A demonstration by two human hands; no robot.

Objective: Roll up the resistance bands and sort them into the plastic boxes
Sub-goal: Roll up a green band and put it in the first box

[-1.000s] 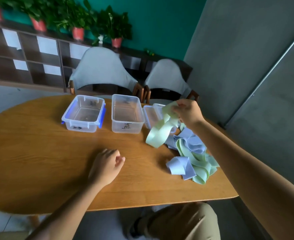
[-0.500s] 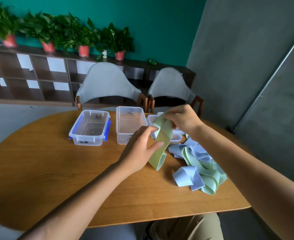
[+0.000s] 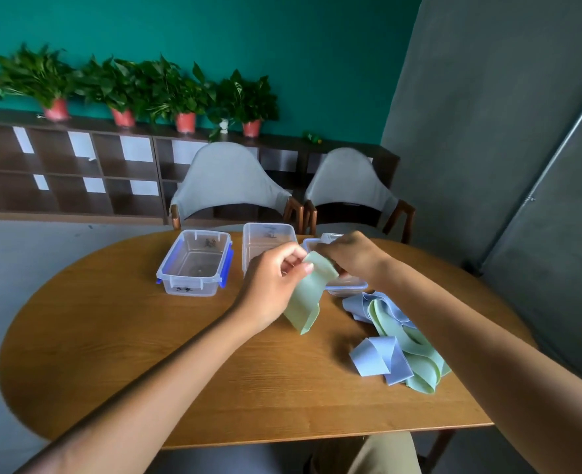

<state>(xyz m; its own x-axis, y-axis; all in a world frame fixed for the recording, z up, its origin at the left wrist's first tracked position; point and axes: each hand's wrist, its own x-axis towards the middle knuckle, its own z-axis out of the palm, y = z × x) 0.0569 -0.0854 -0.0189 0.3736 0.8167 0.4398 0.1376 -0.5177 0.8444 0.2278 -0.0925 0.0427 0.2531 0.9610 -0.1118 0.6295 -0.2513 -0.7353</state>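
Observation:
A light green resistance band [image 3: 308, 295] hangs above the wooden table [image 3: 145, 354], its lower loop close to the tabletop. My left hand [image 3: 274, 285] pinches its top end between thumb and fingers. My right hand [image 3: 349, 256] grips the same top end from the right. A loose heap of green and pale blue bands [image 3: 395, 340] lies on the table under my right forearm. Three clear plastic boxes stand at the far side: a blue-latched box [image 3: 195, 263], a middle box [image 3: 267, 239], and a right box [image 3: 346, 285] partly hidden behind my hands.
Two grey chairs [image 3: 229, 186] stand behind the table, with a dark shelf unit [image 3: 70, 172] and potted plants along the teal wall. A grey wall closes the right side. My knee [image 3: 385, 453] shows below the table's near edge.
My left hand rose from the table and took hold of the green band's top end beside my right hand. The band now hangs between both hands in front of the boxes.

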